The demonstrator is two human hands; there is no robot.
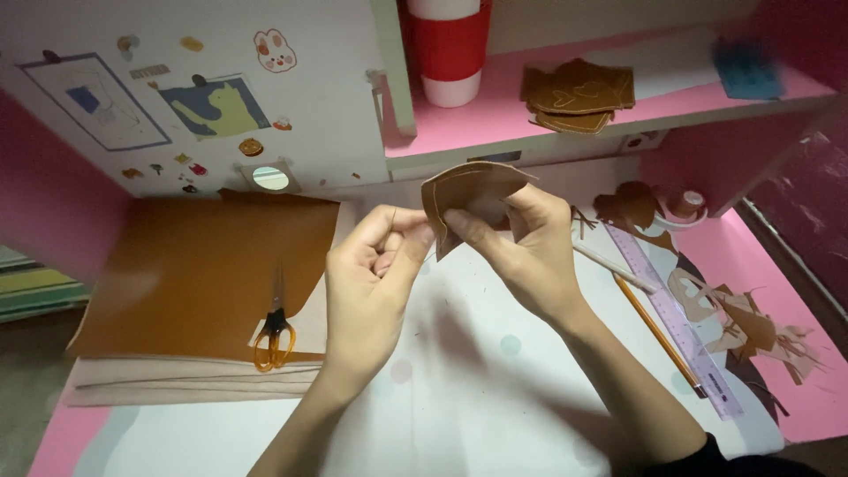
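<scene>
Both of my hands are raised over the desk, holding one small brown leather piece (466,189) with a stitched edge. My right hand (521,252) pinches it from the right, fingers curled behind and in front of it. My left hand (375,274) grips its left lower edge between thumb and fingers. Below the hands lies white paper with pale dots (477,380) covering the desk.
A large brown leather sheet (190,265) lies at the left with orange-handled scissors (274,331) on it. At the right are a purple ruler (676,318), a pencil (658,331) and leather scraps (751,322). The pink shelf (495,124) holds cut leather pieces (579,95) and a red-and-white cup (449,44).
</scene>
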